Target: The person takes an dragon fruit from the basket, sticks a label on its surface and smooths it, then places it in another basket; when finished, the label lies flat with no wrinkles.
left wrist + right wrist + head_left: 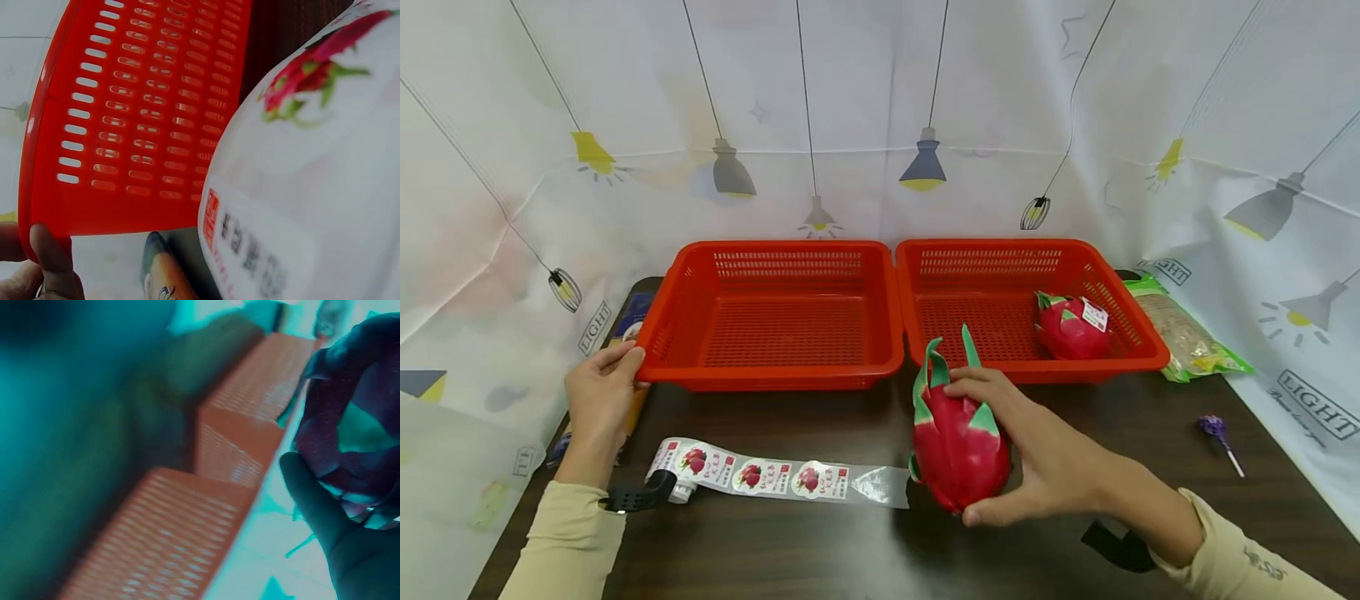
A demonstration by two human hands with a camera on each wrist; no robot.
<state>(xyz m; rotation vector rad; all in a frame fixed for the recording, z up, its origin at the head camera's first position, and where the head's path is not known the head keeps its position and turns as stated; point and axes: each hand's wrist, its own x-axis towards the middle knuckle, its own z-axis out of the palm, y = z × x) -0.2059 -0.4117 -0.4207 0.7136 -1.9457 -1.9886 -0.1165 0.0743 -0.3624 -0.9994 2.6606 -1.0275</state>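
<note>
My right hand (1037, 450) grips a red dragon fruit (958, 450) with green leaf tips, held in front of the gap between two red baskets. In the right wrist view the same fruit (356, 419) looks dark against the thumb. At the left basket's (771, 375) near left corner, my left hand (602, 387) pinches the rim between thumb and fingers; the left wrist view shows that rim and slotted wall (144, 125) close up. A roll of printed fruit stickers (775, 477) lies unrolled on the table beside the left wrist.
Inside the right basket (970, 367) sits another dragon fruit (1071, 327) bearing a white label. A green-edged packet (1183, 329) lies to its right, a purple lollipop (1213, 429) nearer on the dark table (775, 550). Packets lie left of the left basket. A patterned sheet hangs behind.
</note>
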